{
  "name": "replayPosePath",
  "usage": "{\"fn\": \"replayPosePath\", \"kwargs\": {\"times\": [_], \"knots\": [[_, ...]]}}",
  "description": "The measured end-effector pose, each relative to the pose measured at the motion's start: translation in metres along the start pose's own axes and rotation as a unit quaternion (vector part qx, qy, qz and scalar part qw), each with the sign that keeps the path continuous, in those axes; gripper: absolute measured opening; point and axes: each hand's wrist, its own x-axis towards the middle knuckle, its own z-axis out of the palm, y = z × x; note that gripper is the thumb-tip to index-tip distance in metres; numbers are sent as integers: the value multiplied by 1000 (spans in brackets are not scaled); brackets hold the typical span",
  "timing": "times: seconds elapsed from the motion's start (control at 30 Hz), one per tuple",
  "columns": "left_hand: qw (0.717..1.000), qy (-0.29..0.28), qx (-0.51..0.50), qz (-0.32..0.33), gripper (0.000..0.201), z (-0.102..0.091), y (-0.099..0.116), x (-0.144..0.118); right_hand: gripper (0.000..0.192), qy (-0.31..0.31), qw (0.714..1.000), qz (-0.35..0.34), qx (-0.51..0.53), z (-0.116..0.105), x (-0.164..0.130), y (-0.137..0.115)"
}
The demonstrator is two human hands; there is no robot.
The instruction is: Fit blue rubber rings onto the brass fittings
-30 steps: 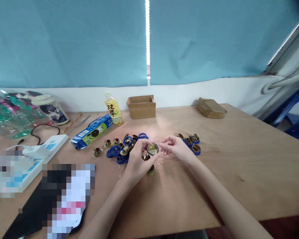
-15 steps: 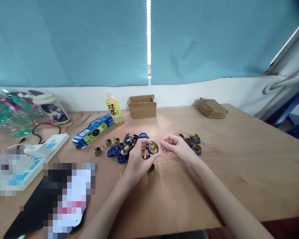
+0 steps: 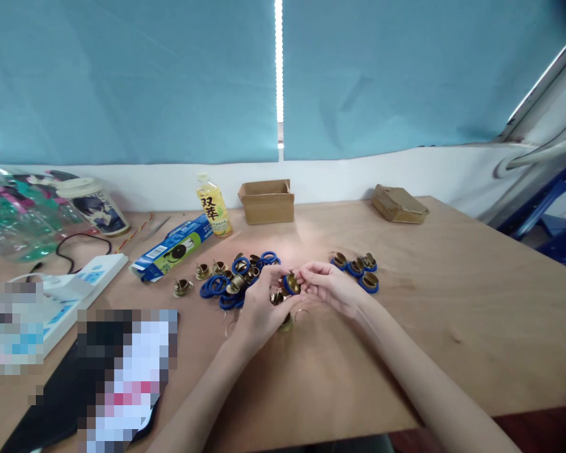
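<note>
My left hand (image 3: 264,305) is closed around a brass cap with a blue ring (image 3: 291,283), its round face tilted. My right hand (image 3: 327,283) is closed in a pinch at the right edge of this cap; the thin wire ring in its fingertips is mostly hidden now. Beneath my hands a brass cap (image 3: 287,322) sits on the table, with a thin wire ring (image 3: 302,314) beside it. Left of my left hand lies a pile of brass caps (image 3: 238,284) and blue rings (image 3: 216,286). Several brass caps with blue rings (image 3: 368,282) stand right of my right hand.
A yellow drink bottle (image 3: 214,207), a blue box (image 3: 172,248) and an open cardboard box (image 3: 267,202) stand behind. Another cardboard box (image 3: 400,204) is at back right. At left are a power strip (image 3: 92,275), a patterned cup (image 3: 97,207) and a blurred-out phone (image 3: 127,377).
My right hand has moved left, bringing its fingertips against the brass cap. The cap has turned in my left hand, so its blue ring shows more.
</note>
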Motion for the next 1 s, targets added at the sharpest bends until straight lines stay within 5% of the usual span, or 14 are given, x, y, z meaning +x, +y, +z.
{"fn": "replayPosePath", "kwargs": {"times": [0.4, 0.7, 1.0], "knots": [[997, 15, 52, 55, 43, 2, -4, -3, 25, 23, 999, 22, -22, 3, -2, 0], [979, 82, 107, 156, 35, 3, -2, -7, 28, -25, 991, -75, -112, 15, -9, -4], [971, 84, 117, 193, 32, 3, -1, -7, 39, -24, 988, -113, -102, 16, -5, -1]]}}
